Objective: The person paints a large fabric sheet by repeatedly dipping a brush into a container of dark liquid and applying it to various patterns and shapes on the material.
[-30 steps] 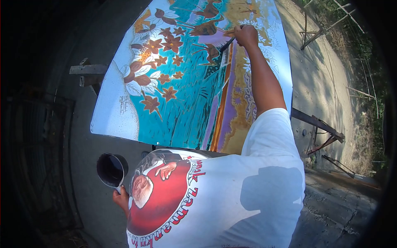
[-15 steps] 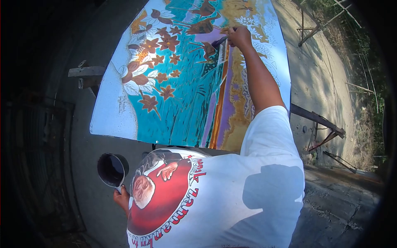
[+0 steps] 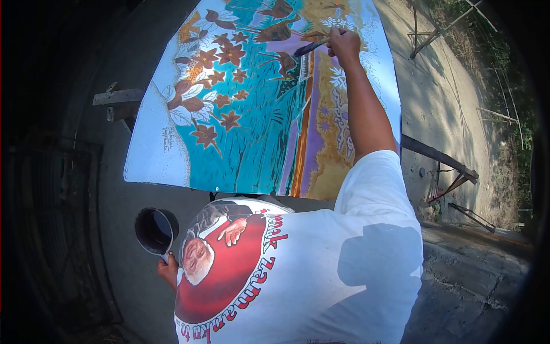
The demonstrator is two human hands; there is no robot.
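My right hand [image 3: 345,46] is closed around a paintbrush [image 3: 311,47] over the upper part of a painted cloth [image 3: 154,155]. The dark bristles point left, their tip right at a brown bird figure [image 3: 285,64] on a purple patch. At lower left, my left hand [image 3: 168,270] grips the handle of a dark saucepan [image 3: 141,236]. Dark liquid [image 3: 157,227] lies inside the pan, which is held beside my body, left of the cloth's near edge. The cloth carries brown flowers [image 3: 231,54], teal water and brown-gold areas with pale outlines.
The cloth is stretched flat, with a wooden beam [image 3: 118,97] jutting out at its left and a dark bar [image 3: 438,156] at its right. Wooden supports [image 3: 427,37] stand on the ground at upper right. A stepped concrete edge [image 3: 470,275] lies at lower right.
My right hand has shifted right and slightly up with the paintbrush, and more of the brush shows. The saucepan stays nearly in place in my left hand. The cloth sits slightly higher in view.
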